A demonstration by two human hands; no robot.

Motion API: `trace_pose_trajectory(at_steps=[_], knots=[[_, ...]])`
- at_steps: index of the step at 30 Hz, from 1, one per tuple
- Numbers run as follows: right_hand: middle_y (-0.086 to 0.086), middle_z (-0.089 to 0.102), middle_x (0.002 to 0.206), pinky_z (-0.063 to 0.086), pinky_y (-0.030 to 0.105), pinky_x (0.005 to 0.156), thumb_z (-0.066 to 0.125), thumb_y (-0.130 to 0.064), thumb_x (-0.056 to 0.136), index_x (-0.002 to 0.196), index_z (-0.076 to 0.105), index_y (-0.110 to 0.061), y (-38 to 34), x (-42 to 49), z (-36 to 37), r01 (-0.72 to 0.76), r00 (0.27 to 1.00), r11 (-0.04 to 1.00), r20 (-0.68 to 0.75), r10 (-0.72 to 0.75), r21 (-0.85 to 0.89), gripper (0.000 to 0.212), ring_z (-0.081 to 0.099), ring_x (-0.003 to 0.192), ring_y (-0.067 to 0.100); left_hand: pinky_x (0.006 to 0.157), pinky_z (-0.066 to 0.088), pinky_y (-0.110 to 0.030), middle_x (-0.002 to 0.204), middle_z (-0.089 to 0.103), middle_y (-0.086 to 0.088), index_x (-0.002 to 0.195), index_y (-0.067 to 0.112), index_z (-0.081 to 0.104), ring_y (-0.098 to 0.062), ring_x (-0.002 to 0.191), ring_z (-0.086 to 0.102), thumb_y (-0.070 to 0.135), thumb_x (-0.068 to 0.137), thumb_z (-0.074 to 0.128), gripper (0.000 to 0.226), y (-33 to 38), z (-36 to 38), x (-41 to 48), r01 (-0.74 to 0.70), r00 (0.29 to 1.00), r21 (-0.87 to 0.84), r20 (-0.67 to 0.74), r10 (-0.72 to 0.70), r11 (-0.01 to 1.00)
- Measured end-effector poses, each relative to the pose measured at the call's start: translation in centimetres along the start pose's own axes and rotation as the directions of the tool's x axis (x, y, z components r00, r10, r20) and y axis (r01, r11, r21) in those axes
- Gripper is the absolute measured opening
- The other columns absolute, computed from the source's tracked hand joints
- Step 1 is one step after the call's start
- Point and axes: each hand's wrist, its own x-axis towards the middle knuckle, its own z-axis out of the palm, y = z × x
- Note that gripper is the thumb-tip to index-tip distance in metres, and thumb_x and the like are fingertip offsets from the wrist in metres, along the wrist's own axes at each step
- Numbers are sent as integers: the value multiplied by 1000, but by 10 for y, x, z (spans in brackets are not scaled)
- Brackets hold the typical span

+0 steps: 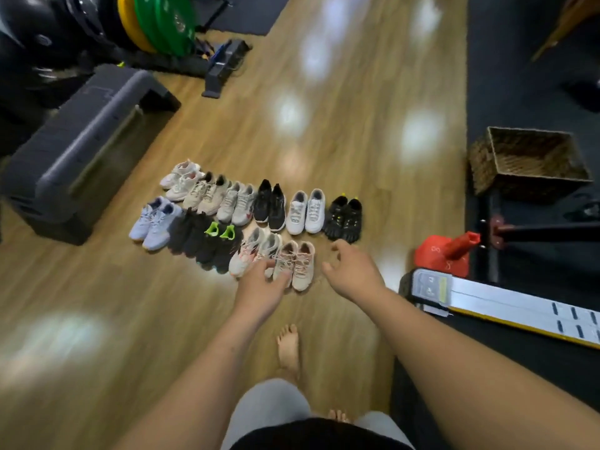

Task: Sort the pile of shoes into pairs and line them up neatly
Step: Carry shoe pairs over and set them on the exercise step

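Bare foot (287, 347) planted on the wood floor (97, 303), person leaning forward over the shoes.

Left hand (259, 287) is down at the heel end of the pink pair (296, 264), fingers spread and loose, overlapping the heels. Can't tell if it actually touches them; not gripping anything as far as I can see. Right hand (352, 271) hangs just right of the same pair, fingers half-curled, holding nothing. Reads like a final nudge or release on that pair, my guess only.

Shoes are all paired, toes pointing away, in two rows. Near row, right to left: pink pair, white-red pair (255, 253), green-tab black pair (219, 246), black pair (188, 233), lilac pair (156, 222). Far row: toe-shoe pair (344, 217), white pair (306, 211), black-white pair (270, 204), grey pair (237, 204), beige pair (207, 193), white-pink pair (181, 180).

No loose pile visible, so the sort looks basically done. Rows run slightly diagonal and the far-left pairs overlap, so lining up could be tighter there.

Room is a gym: red kettlebell (444, 254) and a long white bar (519, 306) on the black mat (513, 76) at right, wicker basket (529, 160) beyond, grey step platform (81, 154) left, weight plates (156, 21) at the far left. Ceiling lights glare off the floor.
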Motion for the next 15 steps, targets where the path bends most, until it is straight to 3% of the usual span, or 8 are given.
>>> trace_pose_trajectory(at_steps=[5,9,15], knots=[[8,61,115,48,34,82,56,-36,89,128,53,-20,15,44,-49,-162,983,986,-90,159,-27,41,58,104,28,95,46,-36,120,57,2,116,22,59,-19,110,55,43,90,59,34,65,21,74,-160,971,29,187,152,987],[8,61,116,49,37,89,57,-32,90,128,55,-19,24,83,-85,-220,966,976,-138,217,-1,40,57,108,29,99,47,-43,130,53,2,127,21,55,-20,115,54,46,90,57,45,110,35,131,-224,942,39,265,206,974],[5,61,114,49,36,87,57,-31,91,128,55,-20,44,154,-117,-227,969,974,-96,228,23,39,57,107,26,95,51,-45,135,50,3,128,22,54,-19,118,54,50,86,56,50,152,64,188,-160,938,23,315,145,987]])
